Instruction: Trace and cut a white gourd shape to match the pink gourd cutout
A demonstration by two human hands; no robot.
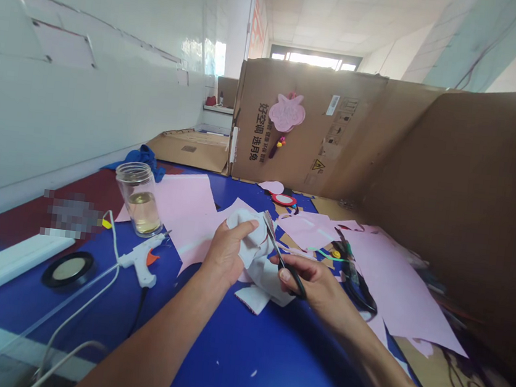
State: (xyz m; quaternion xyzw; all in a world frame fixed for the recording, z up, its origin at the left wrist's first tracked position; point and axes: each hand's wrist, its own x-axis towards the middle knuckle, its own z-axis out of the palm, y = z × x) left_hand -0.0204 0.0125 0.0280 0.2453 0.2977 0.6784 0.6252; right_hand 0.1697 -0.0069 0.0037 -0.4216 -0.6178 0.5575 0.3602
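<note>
My left hand [225,255] pinches a crumpled piece of white cloth [247,242] between thumb and fingers, above the blue table [238,365]. My right hand [317,287] grips black-handled scissors [281,258], whose steel blades point up and to the left against the cloth's upper edge. I cannot tell if the blades are cutting it. Sheets of pink paper [181,209] lie under and around both hands, with a larger pink sheet [396,290] to the right. A small white scrap [253,298] lies below the cloth.
A glass jar of yellow liquid [140,200] and a white hot glue gun [142,264] with cords stand left of my hands. A black cord or tool [355,279] lies on the right-hand paper. Cardboard walls [294,123] rise behind and to the right.
</note>
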